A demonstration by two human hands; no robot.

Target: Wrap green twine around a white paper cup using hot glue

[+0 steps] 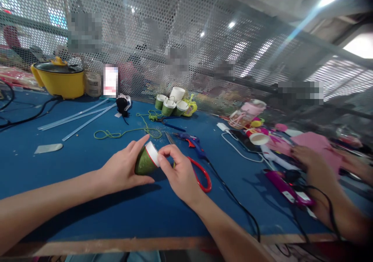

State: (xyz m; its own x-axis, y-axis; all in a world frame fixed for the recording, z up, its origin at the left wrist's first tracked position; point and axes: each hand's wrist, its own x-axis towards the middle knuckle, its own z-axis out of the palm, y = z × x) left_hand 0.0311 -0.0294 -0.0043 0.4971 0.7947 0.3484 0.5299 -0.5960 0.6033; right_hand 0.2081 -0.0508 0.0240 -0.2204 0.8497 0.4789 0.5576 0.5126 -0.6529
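Tilted in my left hand (125,165) is a small green cup (143,163) with a white band at its rim and a thin red line below the band. The fingers lie behind the cup and the thumb stretches out beneath it. My right hand (177,172) has its thumb and forefinger pinched at the edge of the white band; whatever is between the fingertips is too small to make out. Partly under my right hand lie scissors with red handles (207,180). Just beyond is a blue hot glue gun (194,141), its cord running to the front edge.
Green yarn (125,133), blue-handled pliers (175,125) and several green cups (169,107) lie farther back. Clear glue sticks (78,116) and a yellow electric pot (60,79) are at left. A co-worker's hands (314,165) handle pink material (317,147) at right, near a purple power strip (287,188).
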